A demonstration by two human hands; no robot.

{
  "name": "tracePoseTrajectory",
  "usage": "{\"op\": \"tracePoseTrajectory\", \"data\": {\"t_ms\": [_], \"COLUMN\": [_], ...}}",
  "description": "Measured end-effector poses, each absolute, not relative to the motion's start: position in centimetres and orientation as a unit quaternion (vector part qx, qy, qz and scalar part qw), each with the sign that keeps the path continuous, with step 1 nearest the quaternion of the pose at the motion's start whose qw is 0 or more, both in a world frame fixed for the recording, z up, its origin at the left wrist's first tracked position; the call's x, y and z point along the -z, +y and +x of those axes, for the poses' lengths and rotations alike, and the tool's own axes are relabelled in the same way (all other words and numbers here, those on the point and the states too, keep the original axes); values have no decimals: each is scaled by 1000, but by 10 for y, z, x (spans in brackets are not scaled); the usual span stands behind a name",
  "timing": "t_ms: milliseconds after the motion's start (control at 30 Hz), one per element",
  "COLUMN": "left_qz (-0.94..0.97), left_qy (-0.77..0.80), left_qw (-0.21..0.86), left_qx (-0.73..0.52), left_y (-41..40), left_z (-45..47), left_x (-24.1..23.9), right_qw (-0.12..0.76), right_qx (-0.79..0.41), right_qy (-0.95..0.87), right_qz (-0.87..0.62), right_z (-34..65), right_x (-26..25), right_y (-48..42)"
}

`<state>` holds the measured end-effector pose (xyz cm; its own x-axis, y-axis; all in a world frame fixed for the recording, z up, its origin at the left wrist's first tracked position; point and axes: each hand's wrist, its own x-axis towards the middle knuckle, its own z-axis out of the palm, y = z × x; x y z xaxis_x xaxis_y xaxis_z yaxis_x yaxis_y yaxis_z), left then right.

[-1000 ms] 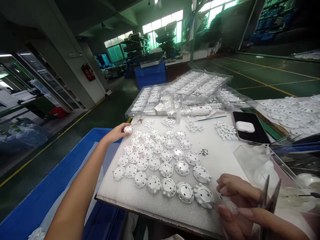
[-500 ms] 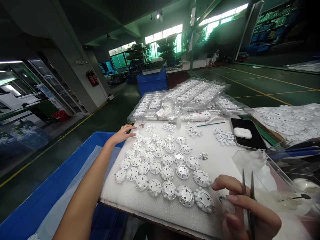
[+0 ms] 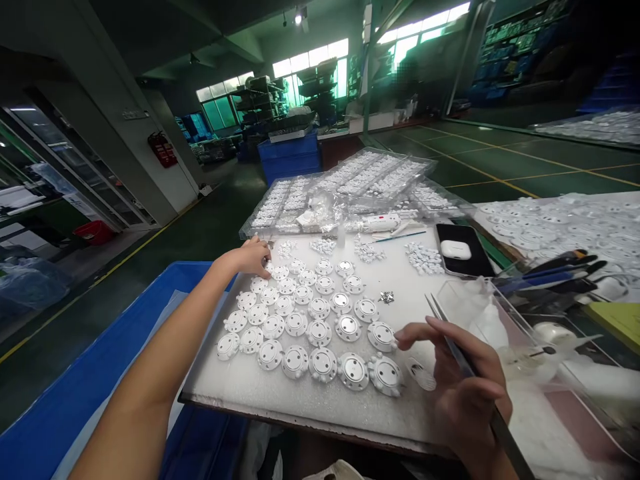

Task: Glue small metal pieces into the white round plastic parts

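Observation:
Rows of round white discs with dark dots (image 3: 323, 363) lie on a white foam-topped table (image 3: 310, 407). At the far left corner of these rows, my left hand (image 3: 251, 258) has its fingers curled down by the rearmost discs; what is between them is mostly hidden. My right hand (image 3: 467, 380) holds metal tweezers (image 3: 457, 353), their tips pointing up and away from the discs. Its forefinger reaches out beside a disc at the right end of a row. A small clear round piece (image 3: 421, 374) lies just left of the right hand's lower fingers.
Small white parts (image 3: 424, 259) sit in piles behind the discs, near a little heap of metal bits (image 3: 387, 297). Bagged trays (image 3: 373, 175) cover the back. A phone (image 3: 465, 251) bears an earphone case (image 3: 455, 249). A blue bin (image 3: 100, 360) stands left; a clear box (image 3: 500, 300) right.
The view has shifted, so the table appears further left and higher. My left fingers have curled inward and down. My right hand has turned, swinging the tweezers from upright to slanting left.

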<state>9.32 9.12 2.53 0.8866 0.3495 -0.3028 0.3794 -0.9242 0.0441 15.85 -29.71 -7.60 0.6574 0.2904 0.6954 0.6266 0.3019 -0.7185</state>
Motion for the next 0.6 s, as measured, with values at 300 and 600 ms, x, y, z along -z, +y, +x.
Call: {"op": "tracePoseTrajectory", "data": {"t_ms": [300,600], "left_qz": [966,956], "left_qy": [254,207], "left_qw": [52,146], "left_qx": [10,-150], "left_y": [82,-25], "left_z": [71,30], "left_x": [-52,-57], "right_qw": [729,433], "right_qx": [166,296], "right_qy": [-321,-389], "right_qz": [-582,-757], "right_z": [152,163], "right_x": [66,59], "right_y": [-308,-330]}}
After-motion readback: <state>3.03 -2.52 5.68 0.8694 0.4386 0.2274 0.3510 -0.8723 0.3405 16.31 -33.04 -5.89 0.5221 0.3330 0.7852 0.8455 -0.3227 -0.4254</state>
